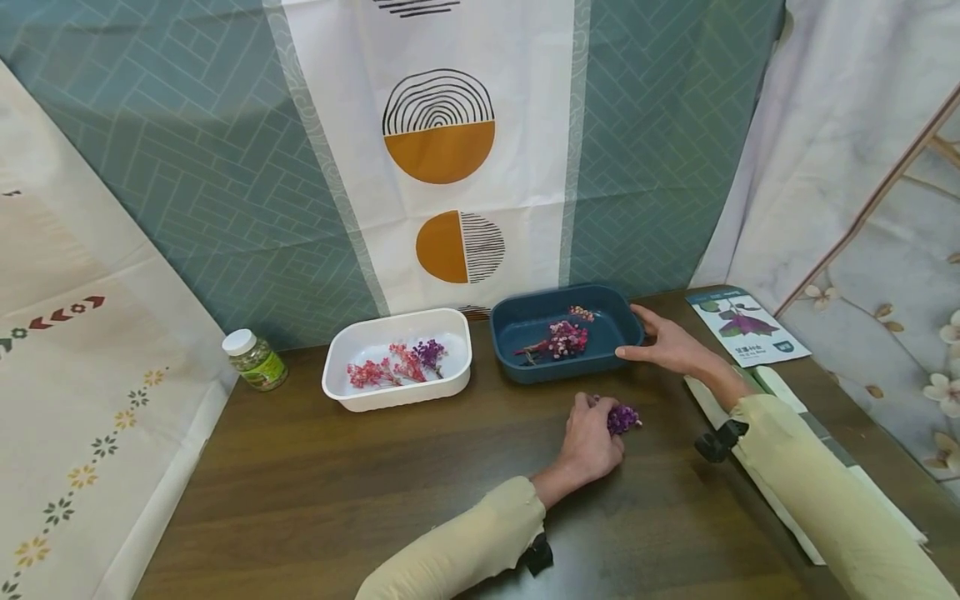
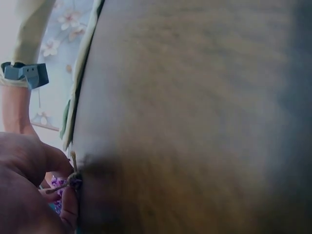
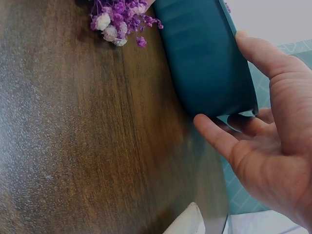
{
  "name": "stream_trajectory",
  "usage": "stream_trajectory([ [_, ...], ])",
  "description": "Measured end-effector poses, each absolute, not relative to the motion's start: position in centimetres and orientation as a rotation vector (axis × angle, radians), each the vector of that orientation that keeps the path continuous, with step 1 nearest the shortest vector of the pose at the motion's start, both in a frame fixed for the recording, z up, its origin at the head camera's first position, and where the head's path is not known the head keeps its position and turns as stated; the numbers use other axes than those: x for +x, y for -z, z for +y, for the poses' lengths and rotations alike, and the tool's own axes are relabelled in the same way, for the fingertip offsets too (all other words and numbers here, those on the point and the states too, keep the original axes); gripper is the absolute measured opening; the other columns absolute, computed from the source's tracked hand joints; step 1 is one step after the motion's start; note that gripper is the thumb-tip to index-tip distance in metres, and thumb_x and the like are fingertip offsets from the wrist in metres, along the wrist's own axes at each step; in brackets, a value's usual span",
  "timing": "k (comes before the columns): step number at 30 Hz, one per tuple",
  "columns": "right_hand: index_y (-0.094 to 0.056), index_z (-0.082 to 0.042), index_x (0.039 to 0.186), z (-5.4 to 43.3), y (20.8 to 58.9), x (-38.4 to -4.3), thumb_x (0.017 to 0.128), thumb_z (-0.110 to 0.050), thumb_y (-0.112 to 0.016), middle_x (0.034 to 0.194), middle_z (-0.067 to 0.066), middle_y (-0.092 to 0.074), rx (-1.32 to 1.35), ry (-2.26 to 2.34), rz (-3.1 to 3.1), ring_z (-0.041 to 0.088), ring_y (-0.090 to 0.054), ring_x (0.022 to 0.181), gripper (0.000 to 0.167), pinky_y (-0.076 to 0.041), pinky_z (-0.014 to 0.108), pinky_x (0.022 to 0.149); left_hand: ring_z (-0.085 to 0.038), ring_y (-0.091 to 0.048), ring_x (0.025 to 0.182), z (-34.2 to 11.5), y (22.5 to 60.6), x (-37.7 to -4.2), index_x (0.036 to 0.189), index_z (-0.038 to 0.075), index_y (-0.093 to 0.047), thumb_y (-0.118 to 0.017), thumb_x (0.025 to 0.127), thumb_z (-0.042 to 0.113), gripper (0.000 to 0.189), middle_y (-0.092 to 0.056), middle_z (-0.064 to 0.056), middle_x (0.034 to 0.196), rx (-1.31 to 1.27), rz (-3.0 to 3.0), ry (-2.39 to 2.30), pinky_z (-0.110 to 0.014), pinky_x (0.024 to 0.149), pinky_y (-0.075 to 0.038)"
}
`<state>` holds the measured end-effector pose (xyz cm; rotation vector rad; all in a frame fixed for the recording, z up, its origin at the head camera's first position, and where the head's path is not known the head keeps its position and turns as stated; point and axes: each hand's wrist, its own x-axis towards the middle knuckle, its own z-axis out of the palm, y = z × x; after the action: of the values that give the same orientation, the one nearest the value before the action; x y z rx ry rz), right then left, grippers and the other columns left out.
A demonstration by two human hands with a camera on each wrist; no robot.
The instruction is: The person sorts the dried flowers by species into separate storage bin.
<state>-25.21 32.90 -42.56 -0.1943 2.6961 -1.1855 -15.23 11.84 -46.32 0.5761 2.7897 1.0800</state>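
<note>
My left hand (image 1: 591,442) is low over the table and pinches a small bunch of purple dried flowers (image 1: 621,419). In the left wrist view, their thin stems (image 2: 74,163) stick out between the fingertips. My right hand (image 1: 677,343) holds the right end of a dark blue dish (image 1: 517,375), with thumb and fingers spread around its corner. In the right wrist view, one digit touches the rim and others reach beneath the end. Pink-red dried flowers (image 1: 567,339) and a small pale pink sprig (image 1: 581,313) lie inside the dish.
Left of the blue dish stands a white dish (image 1: 405,403) with pink-red and purple dried flowers. A lidded jar (image 1: 257,360) is at the far left. A flower-printed packet (image 1: 748,325) and folded green-and-white cloth (image 1: 813,442) lie on the right, near a hanging curtain.
</note>
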Motion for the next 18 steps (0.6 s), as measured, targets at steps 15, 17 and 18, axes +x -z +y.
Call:
stream_trajectory([
  [15, -0.010, -0.003, 0.159, 33.1, 42.8, -25.3, 0.090, -0.042, -0.071, 0.154, 0.035, -0.028, -0.205, 1.211, 2.692, 0.054, -0.032, 0.137, 0.101, -0.032, 0.071, 0.103, -0.009, -0.049, 0.091, 9.9, 46.4, -16.0, 0.127, 0.010, -0.066, -0.074, 0.079, 0.002, 0.049, -0.051, -0.003, 0.109, 0.732, 2.690, -1.251, -0.020, 0.078, -0.047],
  [17, -0.010, -0.003, 0.159, 33.1, 42.9, -25.3, 0.090, -0.042, -0.071, 0.154, 0.034, -0.028, -0.202, 1.220, 2.688, 0.054, -0.033, 0.137, 0.101, -0.032, 0.070, 0.103, -0.008, -0.048, 0.089, 9.5, 46.1, -16.1, 0.127, 0.009, -0.065, -0.074, 0.080, 0.003, 0.048, -0.051, -0.003, 0.106, 0.744, 2.682, -1.267, -0.020, 0.075, -0.047],
  [18, -0.010, -0.003, 0.160, 33.1, 42.9, -25.3, 0.090, -0.042, -0.071, 0.154, 0.034, -0.028, -0.198, 1.223, 2.687, 0.054, -0.033, 0.137, 0.100, -0.032, 0.070, 0.102, -0.008, -0.047, 0.089, 9.3, 45.8, -16.2, 0.126, 0.009, -0.065, -0.074, 0.081, 0.003, 0.047, -0.051, -0.003, 0.105, 0.752, 2.682, -1.273, -0.020, 0.073, -0.046],
])
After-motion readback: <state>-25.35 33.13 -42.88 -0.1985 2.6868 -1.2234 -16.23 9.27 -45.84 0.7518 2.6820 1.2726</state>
